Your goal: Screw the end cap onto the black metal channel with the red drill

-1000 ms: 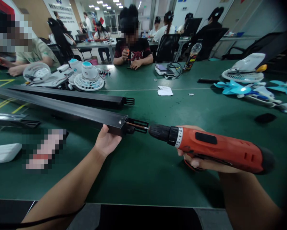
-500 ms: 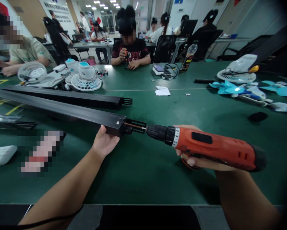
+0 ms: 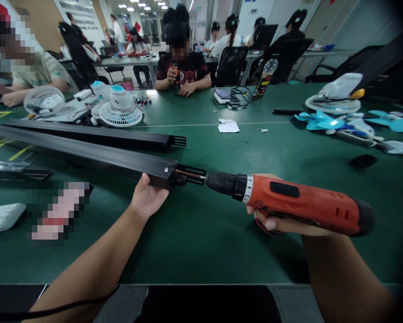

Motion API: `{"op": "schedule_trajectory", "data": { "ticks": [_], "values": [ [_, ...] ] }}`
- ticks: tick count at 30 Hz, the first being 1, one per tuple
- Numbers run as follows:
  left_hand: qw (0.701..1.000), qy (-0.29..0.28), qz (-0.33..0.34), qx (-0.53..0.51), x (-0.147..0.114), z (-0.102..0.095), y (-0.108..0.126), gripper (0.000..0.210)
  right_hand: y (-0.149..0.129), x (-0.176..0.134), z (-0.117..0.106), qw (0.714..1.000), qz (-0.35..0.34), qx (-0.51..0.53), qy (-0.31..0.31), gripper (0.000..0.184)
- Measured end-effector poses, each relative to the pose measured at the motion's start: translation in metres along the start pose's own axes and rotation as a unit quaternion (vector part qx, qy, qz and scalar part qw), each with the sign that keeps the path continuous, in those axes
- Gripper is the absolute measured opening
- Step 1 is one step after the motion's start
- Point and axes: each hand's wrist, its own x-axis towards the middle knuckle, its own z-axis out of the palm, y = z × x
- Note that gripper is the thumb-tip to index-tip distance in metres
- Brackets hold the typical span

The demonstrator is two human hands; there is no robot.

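My left hand grips the near end of a long black rectangular bar from below, thumb on its side edge. A slotted black bracket sticks out of that end. In my right hand is a red cordless drill, held level and pointing left, fingers wrapped round its handle. Its long bit runs from the black chuck along the bracket to the bar's end face. Whether the tip sits in a screw is too small to tell. Behind lies a second black bar with a similar bracket.
White fan parts lie at the back left, blue fan blades at the right. A bottle, a cable and white paper are at the back. A blurred-out pink object lies near left. A co-worker sits opposite.
Both hands, the bar and the drill keep nearly the same positions. The whole view has shifted only very slightly.
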Motion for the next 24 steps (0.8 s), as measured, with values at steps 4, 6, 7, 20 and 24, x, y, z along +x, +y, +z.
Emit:
{"op": "schedule_trajectory", "data": {
  "ticks": [4,6,7,20,24],
  "values": [
    [1.000,0.001,-0.004,-0.004,-0.001,0.001,0.000,0.080,0.011,-0.005,-0.001,1.000,-0.011,0.019,-0.013,0.027],
    [1.000,0.004,-0.002,-0.008,-0.001,0.002,-0.001,0.082,0.014,-0.005,-0.001,0.999,-0.014,0.024,-0.018,0.027],
    [1.000,0.007,-0.001,-0.010,-0.001,0.001,-0.001,0.082,0.015,-0.004,-0.001,0.999,-0.016,0.027,-0.019,0.027],
    [1.000,-0.010,-0.002,-0.012,0.000,0.002,-0.001,0.079,-0.012,0.002,-0.001,0.998,0.013,0.048,-0.032,0.017],
    [1.000,-0.010,-0.008,-0.012,0.000,0.002,0.000,0.077,-0.004,0.002,0.001,0.998,-0.019,0.062,-0.015,0.040]
  ]
}}
